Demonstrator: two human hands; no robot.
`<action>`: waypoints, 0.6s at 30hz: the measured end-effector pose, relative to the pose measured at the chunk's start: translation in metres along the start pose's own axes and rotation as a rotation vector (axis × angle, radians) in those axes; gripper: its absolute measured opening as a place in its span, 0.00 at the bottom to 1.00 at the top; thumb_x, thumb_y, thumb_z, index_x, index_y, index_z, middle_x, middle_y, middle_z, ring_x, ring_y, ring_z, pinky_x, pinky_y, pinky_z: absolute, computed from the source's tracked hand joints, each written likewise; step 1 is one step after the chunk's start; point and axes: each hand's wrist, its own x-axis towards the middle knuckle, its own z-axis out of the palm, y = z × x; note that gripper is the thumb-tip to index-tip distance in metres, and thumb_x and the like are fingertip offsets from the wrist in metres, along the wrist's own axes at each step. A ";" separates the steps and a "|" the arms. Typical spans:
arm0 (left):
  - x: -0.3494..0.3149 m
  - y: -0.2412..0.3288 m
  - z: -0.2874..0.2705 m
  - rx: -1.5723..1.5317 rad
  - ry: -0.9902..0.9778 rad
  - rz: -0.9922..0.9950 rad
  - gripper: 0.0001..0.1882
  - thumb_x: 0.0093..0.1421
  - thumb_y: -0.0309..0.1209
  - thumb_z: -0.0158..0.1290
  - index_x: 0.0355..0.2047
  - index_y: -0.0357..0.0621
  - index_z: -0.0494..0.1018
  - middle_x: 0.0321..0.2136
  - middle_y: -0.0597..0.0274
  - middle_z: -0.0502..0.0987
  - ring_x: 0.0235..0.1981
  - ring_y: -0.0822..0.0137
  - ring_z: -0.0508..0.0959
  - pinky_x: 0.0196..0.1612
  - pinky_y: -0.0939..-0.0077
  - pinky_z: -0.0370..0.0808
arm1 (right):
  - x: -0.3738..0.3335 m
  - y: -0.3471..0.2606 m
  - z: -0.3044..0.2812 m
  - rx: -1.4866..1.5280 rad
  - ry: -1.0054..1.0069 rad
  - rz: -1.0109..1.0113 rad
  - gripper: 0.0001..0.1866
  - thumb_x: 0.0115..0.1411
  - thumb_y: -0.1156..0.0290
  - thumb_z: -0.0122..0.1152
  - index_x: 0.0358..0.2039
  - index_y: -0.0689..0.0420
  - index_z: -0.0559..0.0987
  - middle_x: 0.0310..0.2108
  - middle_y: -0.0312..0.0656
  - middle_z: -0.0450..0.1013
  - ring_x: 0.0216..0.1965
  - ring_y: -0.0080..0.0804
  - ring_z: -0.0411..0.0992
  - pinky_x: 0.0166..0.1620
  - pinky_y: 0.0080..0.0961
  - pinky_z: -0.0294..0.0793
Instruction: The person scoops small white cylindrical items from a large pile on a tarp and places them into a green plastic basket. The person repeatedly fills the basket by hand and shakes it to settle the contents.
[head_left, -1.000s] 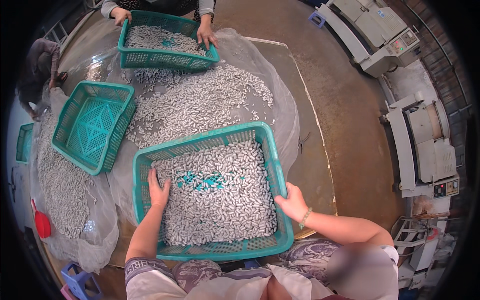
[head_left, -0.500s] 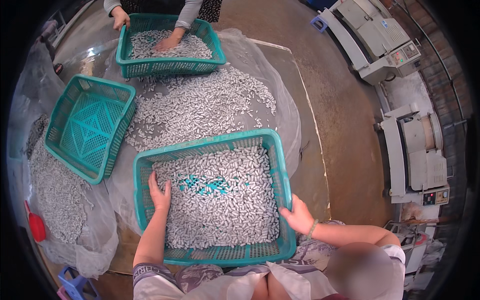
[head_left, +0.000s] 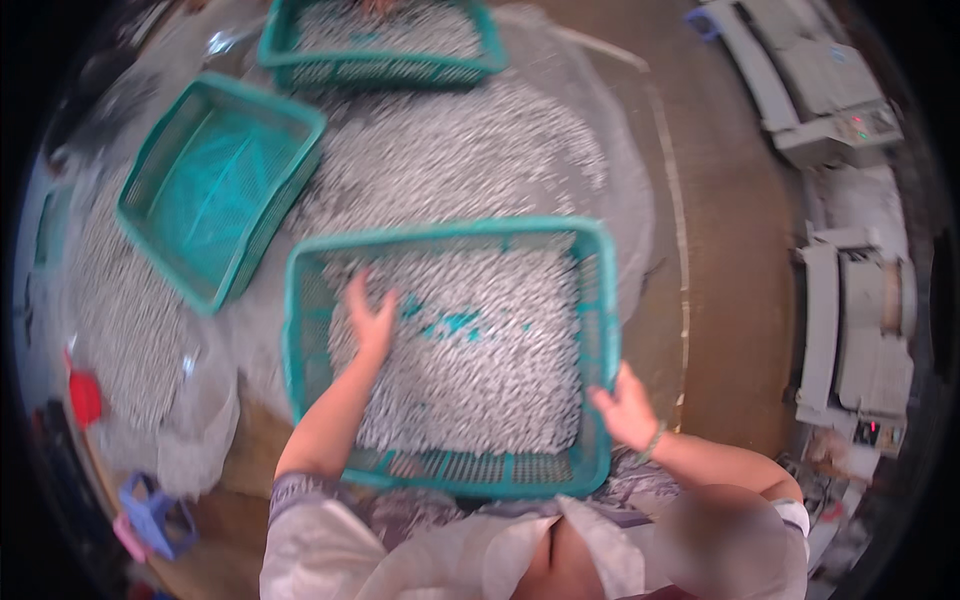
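Observation:
A teal plastic basket (head_left: pixel 440 234) with mesh walls sits close in front of me. Many small silvery, pellet-like pieces (head_left: pixel 490 380) cover most of its bottom, and some of the teal mesh shows through in the middle. My left hand (head_left: pixel 372 318) is inside at the left, fingers spread, over or touching the pieces; blur hides which. At the right side, my right hand (head_left: pixel 628 408) grips the basket's rim, thumb on top.
Another teal basket (head_left: pixel 142 160) stands tilted at the left. Across from me, a person's hand (head_left: pixel 378 8) reaches into a third basket (head_left: pixel 400 72). Loose pieces (head_left: pixel 470 150) lie on plastic sheeting. A red scoop (head_left: pixel 85 398), blue stool (head_left: pixel 160 515) and grey machines (head_left: pixel 870 320) stand around.
My left hand has moved rightward from near the basket's left wall, over the pieces. My right hand stays on the rim. The whole view has shifted, with blur.

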 end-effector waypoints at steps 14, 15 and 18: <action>-0.011 0.018 -0.038 0.175 -0.335 0.337 0.32 0.53 0.41 0.56 0.56 0.46 0.62 0.57 0.43 0.59 0.60 0.46 0.58 0.61 0.58 0.56 | 0.002 -0.012 -0.013 0.268 -0.174 0.136 0.20 0.52 0.80 0.54 0.47 0.68 0.67 0.39 0.44 0.72 0.40 0.29 0.70 0.46 0.25 0.68; -0.003 0.001 -0.050 0.393 -0.219 0.247 0.34 0.54 0.43 0.55 0.58 0.46 0.59 0.58 0.41 0.57 0.60 0.45 0.56 0.62 0.56 0.54 | 0.002 -0.011 -0.012 0.276 -0.164 0.135 0.20 0.52 0.80 0.54 0.47 0.68 0.67 0.39 0.44 0.72 0.40 0.30 0.70 0.46 0.25 0.68; -0.023 -0.009 -0.044 0.543 -0.294 0.364 0.38 0.53 0.49 0.53 0.59 0.44 0.56 0.59 0.39 0.53 0.61 0.43 0.53 0.62 0.52 0.51 | -0.001 -0.010 -0.010 0.301 -0.146 0.145 0.21 0.52 0.79 0.55 0.47 0.68 0.67 0.41 0.45 0.71 0.41 0.30 0.69 0.47 0.25 0.67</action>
